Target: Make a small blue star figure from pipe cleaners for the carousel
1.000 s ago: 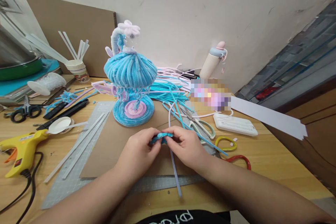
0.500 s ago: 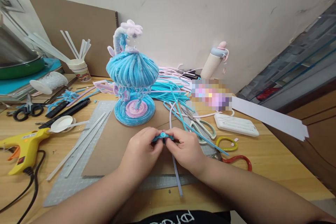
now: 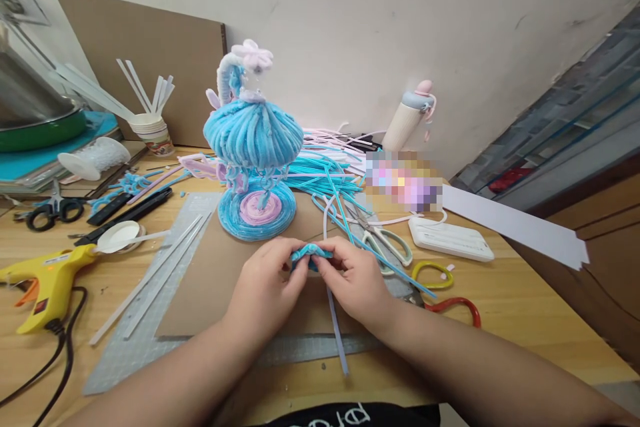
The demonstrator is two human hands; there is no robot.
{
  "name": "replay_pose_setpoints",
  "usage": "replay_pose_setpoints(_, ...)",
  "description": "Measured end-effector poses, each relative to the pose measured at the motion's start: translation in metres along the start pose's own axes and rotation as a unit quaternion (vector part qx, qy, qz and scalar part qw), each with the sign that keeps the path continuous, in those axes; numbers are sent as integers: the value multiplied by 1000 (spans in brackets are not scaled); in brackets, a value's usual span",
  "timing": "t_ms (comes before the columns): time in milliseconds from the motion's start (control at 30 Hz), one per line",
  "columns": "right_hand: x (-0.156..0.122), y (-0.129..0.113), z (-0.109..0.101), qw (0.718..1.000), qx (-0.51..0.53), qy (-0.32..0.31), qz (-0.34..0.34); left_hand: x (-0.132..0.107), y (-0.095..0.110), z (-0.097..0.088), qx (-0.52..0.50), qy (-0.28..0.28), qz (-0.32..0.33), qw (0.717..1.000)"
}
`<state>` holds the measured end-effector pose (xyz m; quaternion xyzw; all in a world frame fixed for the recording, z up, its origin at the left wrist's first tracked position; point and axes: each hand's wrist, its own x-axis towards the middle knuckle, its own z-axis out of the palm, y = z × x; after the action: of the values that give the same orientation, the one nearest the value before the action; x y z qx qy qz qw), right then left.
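Left hand: the bare left hand (image 3: 267,280) is curled nearly closed, thumb and fingers pinching one end of a small, bright-blue fuzzy folded piece (image 3: 311,251).
Right hand: the bare right hand (image 3: 357,277) is pretty much the same deal, curled in and pinching the other end.
Blue fuzzy piece: sits between both sets of fingertips, above a flat brown cardboard sheet (image 3: 210,300); the fingers hide part of it.
Pale lilac strip: a long thin strip (image 3: 337,337) passes by the right hand, can't tell if it's gripped.
Fuzzy lamp-shaped build: a blue pleated plush top over a round blue-and-pink coiled base (image 3: 230,213), standing just beyond the hands.
Left side: yellow plastic glue gun (image 3: 53,273) on the wooden table (image 3: 520,320).
Right side: scissors with white-and-green handles (image 3: 389,247), near the right hand.
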<state>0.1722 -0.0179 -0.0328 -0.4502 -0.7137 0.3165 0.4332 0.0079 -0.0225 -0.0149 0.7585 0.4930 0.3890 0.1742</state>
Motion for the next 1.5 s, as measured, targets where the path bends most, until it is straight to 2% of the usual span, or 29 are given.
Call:
replay_pose_setpoints(133,1,-4,0,999,-31,-8,9,-1,-2,2,13,-11,-7,1000)
replay_pose_setpoints(333,3,-6,0,998,-69,10,7,-1,-1,3,24,14,-7,1000)
replay_pose_setpoints(600,4,8,9,998,23,12,57,3,-3,2,-54,-24,-69,996)
replay_pose_setpoints(800,3,4,5,1000,-4,-21,-1,3,-5,1,19,-15,5,1000)
replay_pose_setpoints(900,3,3,4,1000,12,-7,10,2,-4,2,13,2,-2,1000)
replay_pose_setpoints(1000,3,3,4,1000,12,8,12,2,-3,2,7,-19,-27,999)
replay_pose_setpoints(1100,3,1,3,999,-30,10,-12,2,-1,2,21,-26,-44,998)
replay_pose_setpoints(1267,5,-3,-1,995,-94,26,-35,1,0,2,37,-14,-36,999)
replay_pose_setpoints(1500,5,-1,-3,993,-89,-41,-65,0,-2,-1,67,-41,16,997)
